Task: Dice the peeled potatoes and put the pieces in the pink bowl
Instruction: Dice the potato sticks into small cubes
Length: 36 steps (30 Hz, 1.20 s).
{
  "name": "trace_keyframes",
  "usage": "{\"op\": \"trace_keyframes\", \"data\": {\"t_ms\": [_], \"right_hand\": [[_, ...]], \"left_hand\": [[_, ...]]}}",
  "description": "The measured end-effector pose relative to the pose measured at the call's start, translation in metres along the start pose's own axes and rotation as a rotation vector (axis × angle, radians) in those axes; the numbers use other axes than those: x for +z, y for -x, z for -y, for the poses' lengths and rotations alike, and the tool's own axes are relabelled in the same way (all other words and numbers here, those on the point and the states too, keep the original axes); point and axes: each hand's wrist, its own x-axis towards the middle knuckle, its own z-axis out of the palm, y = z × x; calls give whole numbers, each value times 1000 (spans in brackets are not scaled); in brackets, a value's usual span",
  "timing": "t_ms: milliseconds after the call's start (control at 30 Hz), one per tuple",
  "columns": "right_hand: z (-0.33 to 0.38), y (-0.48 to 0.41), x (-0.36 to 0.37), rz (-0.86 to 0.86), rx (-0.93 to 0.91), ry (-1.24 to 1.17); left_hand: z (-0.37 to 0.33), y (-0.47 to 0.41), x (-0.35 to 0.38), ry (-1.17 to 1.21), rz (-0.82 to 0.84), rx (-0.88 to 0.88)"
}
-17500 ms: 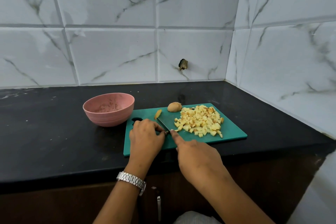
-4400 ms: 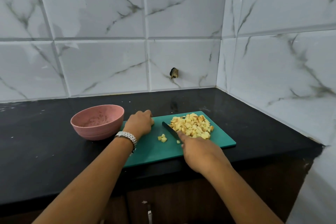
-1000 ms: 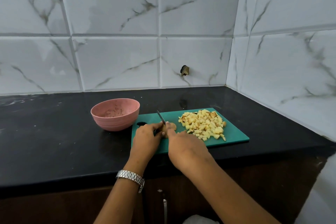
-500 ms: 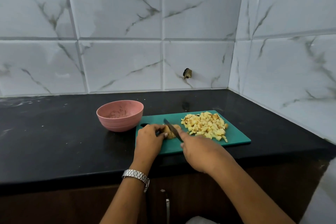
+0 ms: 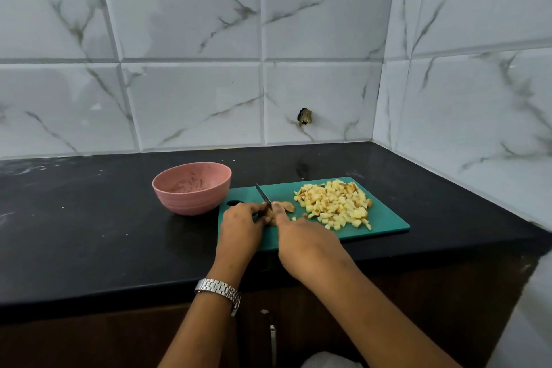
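Note:
A teal cutting board (image 5: 385, 222) lies on the black counter with a heap of diced potato (image 5: 336, 203) on its right half. Near the board's left end sits a partly cut potato piece (image 5: 285, 206). My left hand (image 5: 240, 225) holds that piece with curled fingertips. My right hand (image 5: 301, 240) grips a dark knife (image 5: 263, 195), its blade pointing away from me and standing in the potato, index finger laid along its back. The pink bowl (image 5: 192, 187) stands just left of the board and holds only some residue.
The black counter (image 5: 89, 227) runs left from the bowl. White marble tiles close the back and the right side, forming a corner behind the board. A dark cabinet front with a metal handle (image 5: 272, 343) lies under the counter's front edge.
The knife blade has swung from slanting right across the potato to pointing away from me, standing at the piece's left side. A slice now lies loose to the right of it.

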Motion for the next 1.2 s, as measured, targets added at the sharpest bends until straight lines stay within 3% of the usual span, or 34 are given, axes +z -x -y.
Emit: {"op": "trace_keyframes", "data": {"t_ms": [467, 800, 1000, 1200], "right_hand": [[0, 9, 4, 127, 34, 42], [-18, 12, -20, -56, -48, -46], [-14, 15, -11, -24, 15, -218], [-9, 15, -3, -54, 36, -147]], "left_hand": [[-1, 0, 0, 66, -24, -55], [-1, 2, -1, 67, -52, -62], [2, 1, 1, 57, -47, -47], [3, -1, 2, 52, -45, -50]]}}
